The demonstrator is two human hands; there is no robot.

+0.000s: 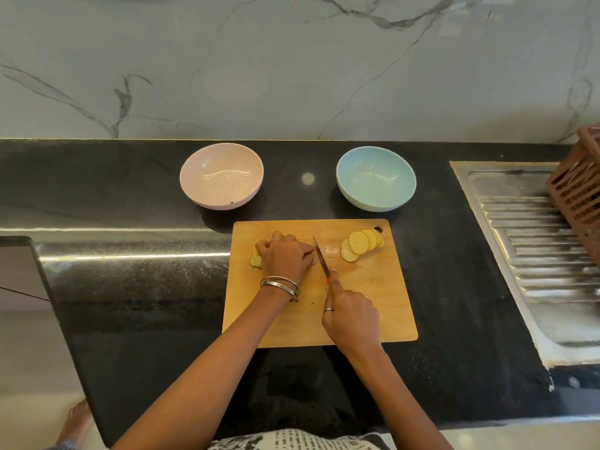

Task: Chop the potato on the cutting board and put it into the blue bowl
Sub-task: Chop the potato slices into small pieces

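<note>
A wooden cutting board point(367, 306) lies on the black counter. My left hand point(285, 256) curls over the rest of the potato point(255, 260), of which only a small end shows at the hand's left side. My right hand point(352, 316) grips the red handle of a knife point(321, 256), index finger along its back. The blade stands right against my left fingertips. Several round potato slices point(360, 243) lie overlapped at the board's far right corner. The blue bowl point(376, 178) stands empty behind the board, to the right.
A pink bowl point(221, 177) stands empty behind the board on the left. A steel sink drainboard point(532, 254) fills the right side, with a brown slotted basket point(581, 196) over it. A marble wall rises behind the counter.
</note>
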